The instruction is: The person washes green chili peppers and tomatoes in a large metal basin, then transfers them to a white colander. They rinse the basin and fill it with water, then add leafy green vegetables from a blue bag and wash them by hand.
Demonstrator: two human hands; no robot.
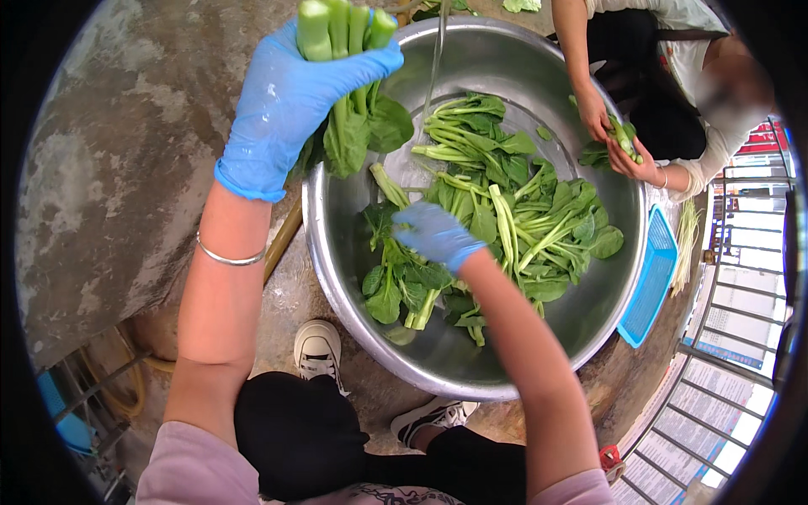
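My left hand (287, 101), in a wet blue glove, grips a bunch of leafy green vegetables (346, 129) above the left rim of a large round metal basin (344, 344). The thick cut stems point up past my thumb and the leaves hang down. Gloved in blue too, my right hand (435, 235) is blurred over the greens at the left of the basin; whether its fingers hold any cannot be made out. Many leafy stalks (555, 227) lie loose across the basin's bottom. A thin stream of water (435, 63) runs down into the basin from the top.
Across the basin at the upper right, another person's hands (609, 136) hold some green stalks. A blue plastic basket (650, 278) stands against the basin's right side, with thin pale stalks (687, 246) beyond it. Metal railings (726, 360) line the right; a yellowish hose (284, 240) passes at the left.
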